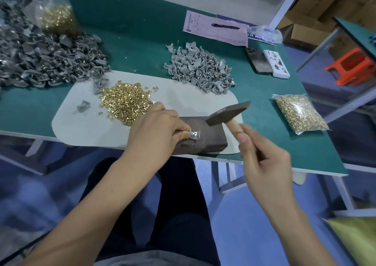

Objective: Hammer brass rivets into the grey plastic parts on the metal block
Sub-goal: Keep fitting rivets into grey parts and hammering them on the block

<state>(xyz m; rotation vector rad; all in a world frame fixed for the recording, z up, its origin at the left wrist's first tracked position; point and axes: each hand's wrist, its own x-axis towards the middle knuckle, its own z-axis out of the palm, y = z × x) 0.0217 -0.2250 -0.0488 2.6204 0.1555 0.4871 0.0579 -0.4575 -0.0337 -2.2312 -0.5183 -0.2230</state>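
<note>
One grey part is pinched on the metal block at frame centre by the left hand; the hammer is clasped, raised, by the right hand. Loose rivets and an unriveted pile remain; apparently much is left.

A small factory assembly workshop: green-topped workbench heaped with grey plastic parts, bagged brass rivets, stacked cardboard cartons.
</note>
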